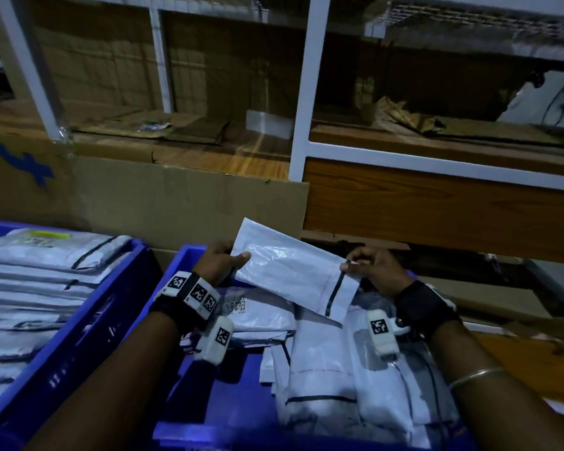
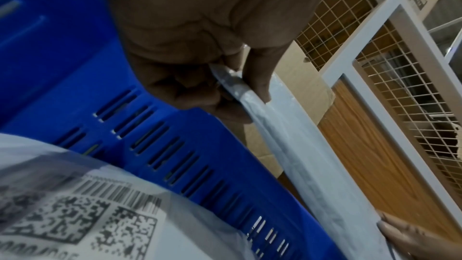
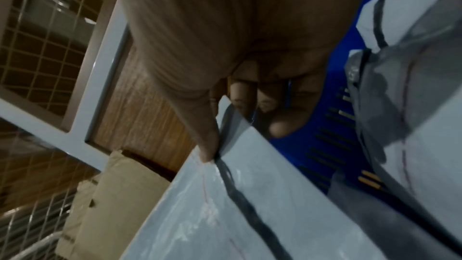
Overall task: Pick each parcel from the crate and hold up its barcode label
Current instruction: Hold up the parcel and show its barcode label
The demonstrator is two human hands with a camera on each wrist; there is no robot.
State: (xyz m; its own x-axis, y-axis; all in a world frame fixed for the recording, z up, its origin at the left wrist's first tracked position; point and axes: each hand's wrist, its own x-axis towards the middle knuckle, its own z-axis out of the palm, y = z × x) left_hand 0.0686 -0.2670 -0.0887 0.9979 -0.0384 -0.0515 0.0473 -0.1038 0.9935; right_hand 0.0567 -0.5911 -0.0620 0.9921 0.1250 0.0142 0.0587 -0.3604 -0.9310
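Observation:
A flat white plastic parcel (image 1: 293,271) is held up over the blue crate (image 1: 189,258), its plain back side toward me. My left hand (image 1: 223,260) pinches its left edge, thumb on the near face; the same parcel (image 2: 300,155) and left hand (image 2: 225,78) show in the left wrist view. My right hand (image 1: 368,266) pinches the right end near the black seal strip, as does the right hand (image 3: 215,129) on the parcel (image 3: 250,205) in the right wrist view. More white parcels (image 1: 326,362) lie in the crate, one with a barcode label (image 1: 236,306). No label shows on the held parcel.
A second blue crate (image 1: 88,340) at the left holds stacked parcels (image 1: 30,288). Behind the crates stands a cardboard sheet (image 1: 163,196) and a white-framed shelf rack (image 1: 303,92) with wooden boards and flattened cartons.

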